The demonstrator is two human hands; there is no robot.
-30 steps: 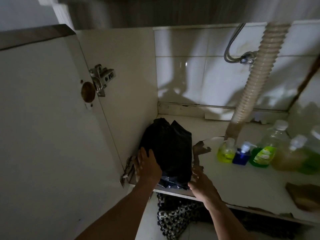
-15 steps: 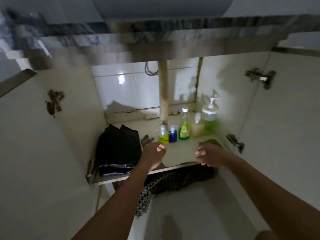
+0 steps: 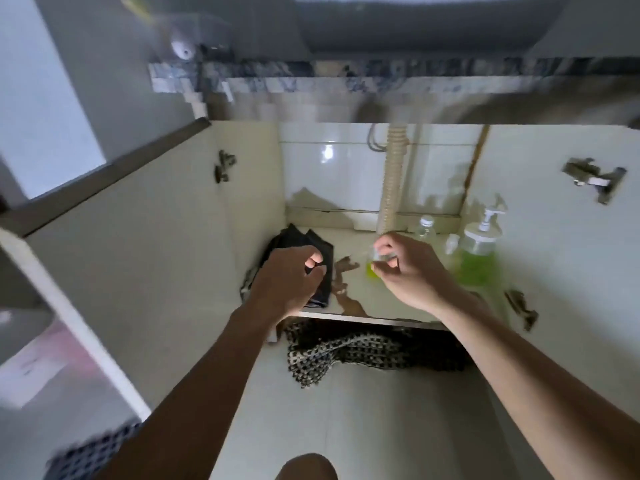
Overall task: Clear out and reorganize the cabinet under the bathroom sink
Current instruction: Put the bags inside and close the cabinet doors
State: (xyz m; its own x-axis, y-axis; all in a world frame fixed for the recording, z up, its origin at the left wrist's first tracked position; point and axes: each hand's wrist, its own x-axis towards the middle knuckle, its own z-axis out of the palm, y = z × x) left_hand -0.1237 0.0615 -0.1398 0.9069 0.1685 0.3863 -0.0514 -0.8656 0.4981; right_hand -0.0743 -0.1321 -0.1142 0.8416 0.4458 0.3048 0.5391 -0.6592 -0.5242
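The cabinet shelf [image 3: 349, 296] holds a folded black cloth [image 3: 298, 240] on its left side. My left hand [image 3: 289, 280] hovers just in front of that cloth, fingers loosely curled and holding nothing. My right hand [image 3: 405, 268] pinches the top of a small bottle of yellow liquid [image 3: 372, 270] in the middle of the shelf. To the right stand a clear bottle [image 3: 426, 226], a small white-capped bottle [image 3: 452, 242] and a green pump dispenser [image 3: 479, 252]. My right hand hides whatever stands directly behind it.
A ribbed drain hose [image 3: 393, 181] runs down the back wall. Both cabinet doors stand open, left [image 3: 121, 258] and right [image 3: 571, 258], with hinges on them. A black-and-white checked cloth [image 3: 332, 351] lies on the floor under the shelf edge. The shelf surface has peeled brown patches [image 3: 346, 268].
The view has pulled back and risen. My left hand has left the black cloth and hangs in front of it. My right hand has moved up to the small yellow bottle and pinched its top.
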